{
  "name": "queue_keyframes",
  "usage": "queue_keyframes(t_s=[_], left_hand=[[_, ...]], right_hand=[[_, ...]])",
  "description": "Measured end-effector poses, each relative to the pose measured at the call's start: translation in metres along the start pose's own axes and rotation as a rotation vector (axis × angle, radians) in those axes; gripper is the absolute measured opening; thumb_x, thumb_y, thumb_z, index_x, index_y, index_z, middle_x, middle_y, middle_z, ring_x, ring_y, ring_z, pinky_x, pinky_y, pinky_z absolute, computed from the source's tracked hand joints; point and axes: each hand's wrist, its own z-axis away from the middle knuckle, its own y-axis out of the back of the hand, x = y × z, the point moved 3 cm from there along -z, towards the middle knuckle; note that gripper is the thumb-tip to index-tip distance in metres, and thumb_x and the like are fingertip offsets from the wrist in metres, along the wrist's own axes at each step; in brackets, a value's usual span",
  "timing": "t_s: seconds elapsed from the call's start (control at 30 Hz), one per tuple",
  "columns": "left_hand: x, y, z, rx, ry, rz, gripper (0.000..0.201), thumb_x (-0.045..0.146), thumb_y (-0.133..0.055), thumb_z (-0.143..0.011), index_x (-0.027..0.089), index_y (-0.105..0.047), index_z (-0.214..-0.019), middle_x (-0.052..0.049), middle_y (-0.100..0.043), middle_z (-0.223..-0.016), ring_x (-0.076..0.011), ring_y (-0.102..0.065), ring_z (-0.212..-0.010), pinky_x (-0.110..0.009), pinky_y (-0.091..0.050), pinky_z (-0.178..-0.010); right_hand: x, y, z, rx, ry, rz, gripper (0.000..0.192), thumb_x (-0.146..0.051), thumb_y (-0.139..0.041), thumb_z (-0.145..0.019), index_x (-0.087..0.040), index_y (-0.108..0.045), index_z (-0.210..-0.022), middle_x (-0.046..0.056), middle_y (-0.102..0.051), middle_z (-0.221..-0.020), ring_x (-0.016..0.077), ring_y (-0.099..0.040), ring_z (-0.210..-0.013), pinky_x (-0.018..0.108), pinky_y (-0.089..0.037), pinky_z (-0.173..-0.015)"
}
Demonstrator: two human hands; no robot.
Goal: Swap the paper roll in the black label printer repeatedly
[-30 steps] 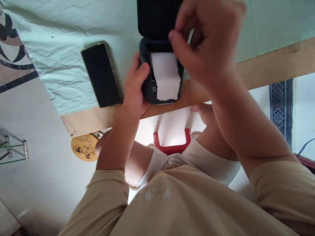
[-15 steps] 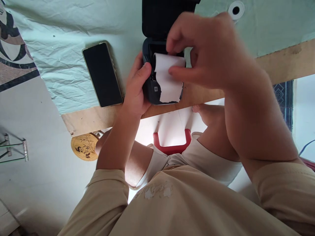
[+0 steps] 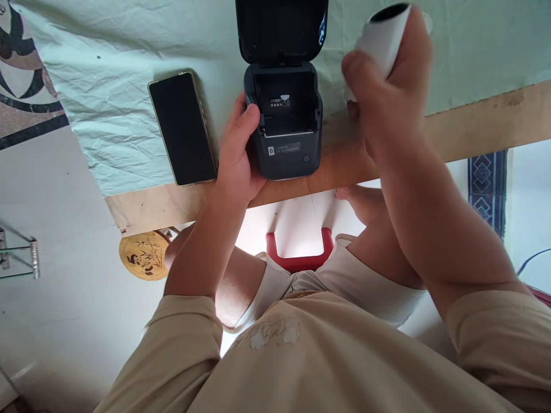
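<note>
A small dark printer [image 3: 284, 123] stands at the near edge of the table with its lid [image 3: 282, 28] swung open and its paper bay bare. My left hand [image 3: 241, 152] grips the printer's left side, thumb on its top edge. My right hand [image 3: 387, 94] is raised to the right of the printer and holds a white paper roll [image 3: 381, 40] above the table.
A black phone [image 3: 183, 127] lies face up left of the printer on a pale green cloth [image 3: 107, 86]. The bare wooden table edge [image 3: 473, 123] runs along the front. A red stool [image 3: 299, 252] and a round bamboo-print disc [image 3: 144, 255] are below.
My right hand pulled the paper roll out of the printer's bay and lifted it up and to the right. The bay now shows its label. My left hand stayed on the printer.
</note>
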Motion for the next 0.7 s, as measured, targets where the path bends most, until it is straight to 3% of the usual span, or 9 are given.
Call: queue_keyframes(t_s=[0.07, 0.13, 0.2, 0.3, 0.5, 0.63, 0.7], left_hand=[[0.001, -0.001, 0.0, -0.003, -0.017, 0.004, 0.017, 0.03, -0.046, -0.088, 0.023, -0.059, -0.097, 0.002, -0.067, -0.094, -0.0155, -0.065, -0.093, -0.033, -0.052, -0.091], [0.001, -0.002, 0.0, -0.029, -0.034, 0.024, 0.016, 0.028, -0.046, -0.089, 0.023, -0.059, -0.095, 0.002, -0.068, -0.092, -0.015, -0.065, -0.09, -0.032, -0.052, -0.089], [0.001, -0.004, -0.001, -0.06, -0.038, 0.049, 0.015, 0.028, -0.047, -0.089, 0.024, -0.06, -0.093, 0.002, -0.068, -0.09, -0.0151, -0.064, -0.088, -0.032, -0.052, -0.087], [0.001, -0.003, 0.0, -0.07, -0.056, 0.081, 0.015, 0.028, -0.047, -0.089, 0.024, -0.061, -0.092, 0.003, -0.068, -0.089, -0.0151, -0.063, -0.085, -0.033, -0.052, -0.086], [0.003, -0.001, 0.003, -0.134, -0.011, 0.016, 0.018, 0.024, -0.049, -0.087, 0.025, -0.06, -0.101, 0.0, -0.066, -0.096, -0.0204, -0.062, -0.095, -0.036, -0.046, -0.087], [0.002, 0.0, 0.004, -0.118, -0.02, 0.028, 0.018, 0.025, -0.05, -0.087, 0.025, -0.058, -0.103, 0.0, -0.064, -0.094, -0.0168, -0.059, -0.084, -0.032, -0.046, -0.074], [0.001, -0.001, 0.004, -0.122, -0.014, 0.033, 0.018, 0.025, -0.051, -0.086, 0.024, -0.059, -0.103, -0.001, -0.064, -0.092, -0.0164, -0.059, -0.081, -0.031, -0.046, -0.073]], right_hand=[[0.004, -0.001, 0.002, 0.018, 0.121, 0.255, 0.019, -0.025, -0.054, -0.075, -0.02, -0.036, -0.079, 0.001, -0.045, -0.082, 0.0097, -0.042, -0.077, 0.03, -0.042, -0.078], [0.007, -0.003, 0.004, -0.003, 0.186, 0.433, 0.019, -0.03, -0.055, -0.077, -0.019, -0.039, -0.082, 0.006, -0.051, -0.09, 0.015, -0.045, -0.088, 0.035, -0.039, -0.088], [0.008, -0.003, 0.005, -0.03, 0.206, 0.531, 0.022, -0.034, -0.053, -0.08, -0.016, -0.044, -0.089, 0.01, -0.054, -0.099, 0.0193, -0.048, -0.096, 0.037, -0.039, -0.088], [0.01, -0.001, 0.002, -0.057, 0.236, 0.606, 0.03, -0.036, -0.051, -0.082, -0.013, -0.048, -0.101, 0.01, -0.057, -0.105, 0.0185, -0.052, -0.098, 0.035, -0.041, -0.089], [0.017, 0.003, -0.001, -0.062, 0.26, 0.647, 0.036, -0.024, -0.058, -0.074, -0.015, -0.05, -0.108, 0.005, -0.059, -0.104, 0.0151, -0.055, -0.089, 0.03, -0.042, -0.078], [0.011, 0.003, 0.006, -0.088, 0.31, 0.621, 0.048, -0.023, -0.061, -0.071, -0.016, -0.047, -0.116, 0.004, -0.061, -0.106, 0.0143, -0.057, -0.091, 0.03, -0.044, -0.078], [0.004, 0.01, 0.009, -0.036, 0.394, 0.574, 0.045, -0.022, -0.06, -0.072, -0.015, -0.048, -0.115, 0.005, -0.059, -0.11, 0.0136, -0.057, -0.096, 0.028, -0.045, -0.077]])
